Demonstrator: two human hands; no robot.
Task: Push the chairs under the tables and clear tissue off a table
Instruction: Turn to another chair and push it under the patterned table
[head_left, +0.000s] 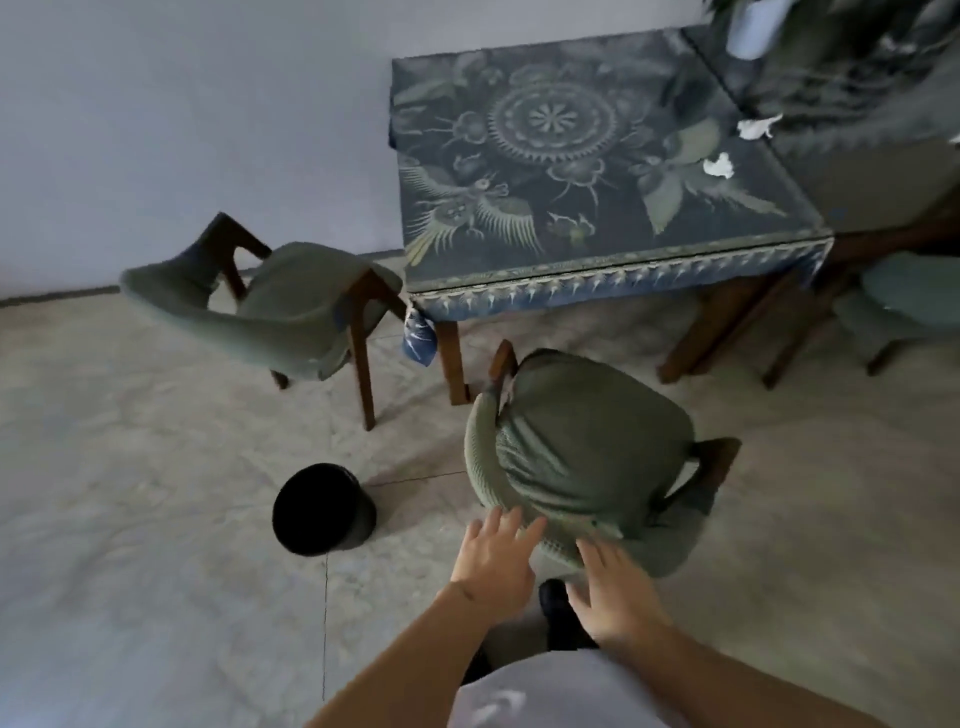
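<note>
A green padded chair (582, 447) stands just in front of me, pulled out from the table (597, 244) with the blue patterned cloth. My left hand (493, 558) and my right hand (613, 592) both reach to the chair's curved backrest, fingers spread, at or just short of its near edge. A second green chair (270, 306) stands off the table's left corner, turned away. Two crumpled white tissues lie on the table's right side, one (719, 165) nearer and another (756, 127) farther back.
A black round bin (322, 514) sits on the floor left of the near chair. A third chair (904, 306) is at the right edge beside a second table (872, 171). A potted plant (810, 31) stands at the top right. The wall runs along the left.
</note>
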